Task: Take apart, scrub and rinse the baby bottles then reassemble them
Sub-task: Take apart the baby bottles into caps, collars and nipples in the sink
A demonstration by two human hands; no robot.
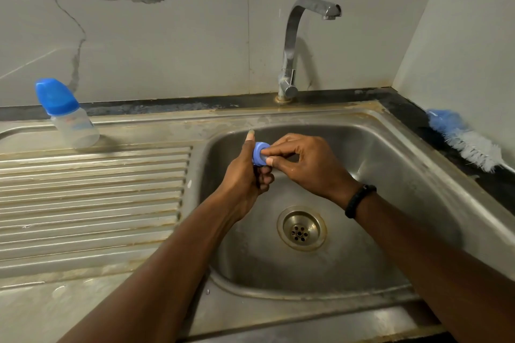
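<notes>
Both hands meet over the steel sink (395, 153), working on a small blue bottle ring (259, 151). The left hand (246, 175) curls around the ring from below and behind, its index finger sticking up straight past the ring's top edge. The right hand (303, 160) pinches the ring's front face between thumb and fingertips, and a black wristband (359, 200) sits on that wrist. Whether a teat sits inside the ring cannot be told, since the fingers cover it.

A capped baby bottle (68, 115) with a blue lid stands upright on the ribbed draining board (92, 195), well apart from the hands at the far left. A bottle brush (465, 142) with blue and white bristles lies on the dark counter (412, 120) to the right of the sink. The chrome tap (295, 44) rises behind the basin with no water visible at its spout, and the drain (301, 228) shows below the hands
</notes>
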